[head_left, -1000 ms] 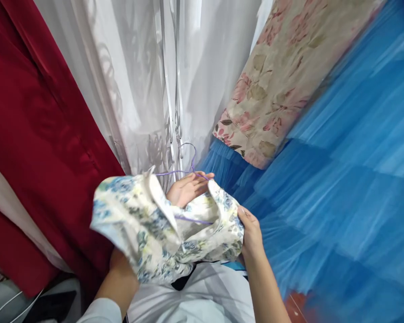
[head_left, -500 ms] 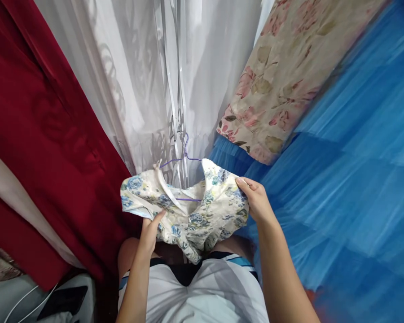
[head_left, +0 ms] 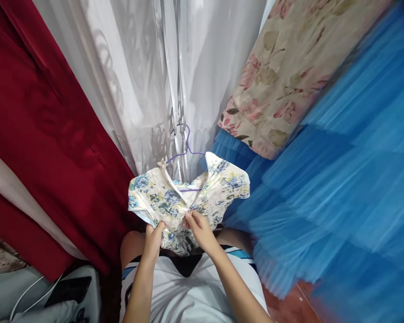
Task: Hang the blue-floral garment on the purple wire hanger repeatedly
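A short-sleeved white blouse with blue and yellow flowers hangs on a purple wire hanger in front of me. The hanger's hook sits among white ribbons or straps. With my left hand I pinch the blouse's side under the sleeve, thumb on the front. At the bottom of the V-neck, my right hand closes its fingertips on the front edge. The lower part of the blouse bunches between my hands and its hem is partly hidden.
Red cloth hangs at left and white drapery behind. A pink-flowered cloth and blue layered tulle hang at right. A grey plastic chair or bin with a white cable and dark flat object stands lower left.
My right hand has let go of the sleeve at the right and moved left and down to the blouse's neckline. My left hand keeps its hold. The blouse has shifted slightly right.
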`<state>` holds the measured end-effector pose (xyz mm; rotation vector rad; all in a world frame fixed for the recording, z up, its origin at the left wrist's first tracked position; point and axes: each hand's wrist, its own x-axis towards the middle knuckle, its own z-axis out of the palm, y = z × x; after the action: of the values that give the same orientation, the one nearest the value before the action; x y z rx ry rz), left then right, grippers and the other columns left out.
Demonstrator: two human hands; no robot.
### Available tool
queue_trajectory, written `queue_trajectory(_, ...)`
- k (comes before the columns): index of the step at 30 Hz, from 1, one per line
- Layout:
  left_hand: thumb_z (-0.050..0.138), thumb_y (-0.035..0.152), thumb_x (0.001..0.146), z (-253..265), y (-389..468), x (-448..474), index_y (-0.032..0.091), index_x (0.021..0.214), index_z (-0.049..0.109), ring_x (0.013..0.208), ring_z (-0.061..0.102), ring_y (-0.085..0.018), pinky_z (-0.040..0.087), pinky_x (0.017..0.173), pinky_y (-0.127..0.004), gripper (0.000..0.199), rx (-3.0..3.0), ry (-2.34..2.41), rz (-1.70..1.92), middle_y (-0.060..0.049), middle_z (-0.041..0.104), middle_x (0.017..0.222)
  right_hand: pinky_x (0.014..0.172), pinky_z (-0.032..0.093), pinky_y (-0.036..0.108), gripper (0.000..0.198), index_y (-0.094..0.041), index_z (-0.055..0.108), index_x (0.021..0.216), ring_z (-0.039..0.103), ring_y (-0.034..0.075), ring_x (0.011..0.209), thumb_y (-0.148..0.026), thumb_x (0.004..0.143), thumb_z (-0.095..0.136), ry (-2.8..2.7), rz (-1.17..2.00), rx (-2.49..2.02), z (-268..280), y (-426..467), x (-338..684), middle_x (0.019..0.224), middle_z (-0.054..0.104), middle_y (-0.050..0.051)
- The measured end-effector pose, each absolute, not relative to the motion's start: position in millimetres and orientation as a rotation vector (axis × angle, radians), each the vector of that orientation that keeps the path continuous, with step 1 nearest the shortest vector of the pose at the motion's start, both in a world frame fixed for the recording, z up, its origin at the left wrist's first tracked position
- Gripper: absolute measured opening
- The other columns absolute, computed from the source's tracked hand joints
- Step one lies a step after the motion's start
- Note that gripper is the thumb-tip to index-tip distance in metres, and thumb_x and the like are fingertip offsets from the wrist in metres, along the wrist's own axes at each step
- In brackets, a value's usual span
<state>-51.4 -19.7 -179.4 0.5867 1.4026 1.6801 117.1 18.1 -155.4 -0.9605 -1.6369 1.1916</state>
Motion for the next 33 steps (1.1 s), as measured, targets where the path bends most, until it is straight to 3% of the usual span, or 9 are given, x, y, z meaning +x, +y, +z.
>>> queue_trajectory(5, 0.064, 0.019, 0.069, -171.0, -27.0, -52.4, 0.021, 0.11, 0.058, 0.117, 0.059, -0.029, 0.046, 0.1, -0.039, 0.042, 0.7, 1.49, 1.749, -0.008, 0.067, 0.114, 0.06, 0.039, 0.026, 0.036, -0.019, 0.056, 0.072, 0.051, 0.015, 0.06, -0.048, 0.093, 0.051, -1.562, 1.238, -0.902, -146.3, 22.6, 117.3, 0.065, 0.06, 0.001)
queue_trajectory(8, 0.07, 0.022, 0.069, -167.7, -33.5, -39.1, 0.022, 0.12, 0.047, 0.125, 0.052, -0.028, 0.039, 0.106, -0.041, 0.056, 0.887, 1.673, 2.141, -0.012, 0.054, 0.131, 0.055, 0.035, 0.025, 0.033, -0.019, 0.058, 0.07, 0.048, 0.014, 0.054, -0.044, 0.091, 0.054, -1.523, 1.327, -0.883, -139.5, 16.9, 123.9, 0.057, 0.058, 0.0)
queue_trajectory(10, 0.073, 0.023, 0.071, -167.7, -36.7, -24.8, 0.024, 0.116, 0.047, 0.128, 0.047, -0.026, 0.032, 0.112, -0.04, 0.052, 1.156, 1.784, 2.227, -0.012, 0.048, 0.135, 0.051, 0.032, 0.025, 0.03, -0.018, 0.062, 0.072, 0.044, 0.013, 0.049, -0.041, 0.09, 0.054, -1.516, 1.398, -0.898, -135.5, 11.4, 126.8, 0.053, 0.059, -0.001)
queue_trajectory(13, 0.066, 0.024, 0.081, -168.9, -34.5, -2.4, 0.025, 0.109, 0.054, 0.118, 0.052, -0.026, 0.036, 0.107, -0.039, 0.03, 1.572, 1.701, 1.852, -0.01, 0.057, 0.119, 0.048, 0.03, 0.024, 0.025, -0.018, 0.065, 0.075, 0.044, 0.012, 0.044, -0.036, 0.088, 0.054, -1.53, 1.489, -0.889, -130.1, 4.0, 127.8, 0.049, 0.059, -0.001)
queue_trajectory(17, 0.052, 0.024, 0.091, -167.7, -23.6, 12.7, 0.024, 0.094, 0.056, 0.091, 0.058, -0.024, 0.045, 0.083, -0.035, 0.005, 1.716, 1.639, 1.64, -0.008, 0.061, 0.092, 0.044, 0.028, 0.023, 0.022, -0.016, 0.065, 0.071, 0.044, 0.011, 0.038, -0.032, 0.083, 0.055, -1.507, 1.587, -0.869, -117.7, 2.0, 128.4, 0.044, 0.057, -0.002)
queue_trajectory(19, 0.049, 0.022, 0.091, -166.6, -20.6, 14.6, 0.024, 0.083, 0.054, 0.083, 0.057, -0.022, 0.045, 0.077, -0.033, 0.01, 1.805, 1.6, 1.613, -0.007, 0.057, 0.084, 0.041, 0.025, 0.022, 0.022, -0.016, 0.067, 0.07, 0.041, 0.01, 0.034, -0.032, 0.08, 0.056, -1.432, 1.608, -0.864, -104.5, 6.4, 130.4, 0.041, 0.056, -0.002)
queue_trajectory(26, 0.038, 0.013, 0.091, -171.8, -18.8, 19.3, 0.022, 0.084, 0.057, 0.081, 0.059, -0.021, 0.043, 0.071, -0.03, 0.022, 2.209, 1.551, 1.159, -0.009, 0.06, 0.087, 0.038, 0.021, 0.023, 0.024, -0.013, 0.071, 0.065, 0.036, 0.008, 0.033, -0.034, 0.073, 0.063, -1.251, 1.419, -0.837, -31.8, 55.0, 131.4, 0.04, 0.056, 0.0)
queue_trajectory(33, 0.047, 0.015, 0.089, -159.5, -11.1, 10.0, 0.023, 0.094, 0.062, 0.085, 0.064, -0.022, 0.044, 0.07, -0.03, 0.018, 2.402, 1.517, 0.808, -0.008, 0.066, 0.102, 0.039, 0.025, 0.022, 0.024, -0.013, 0.071, 0.07, 0.038, 0.009, 0.037, -0.033, 0.076, 0.06, -1.286, 1.264, -0.718, 1.8, 88.4, 118.2, 0.043, 0.056, -0.001)
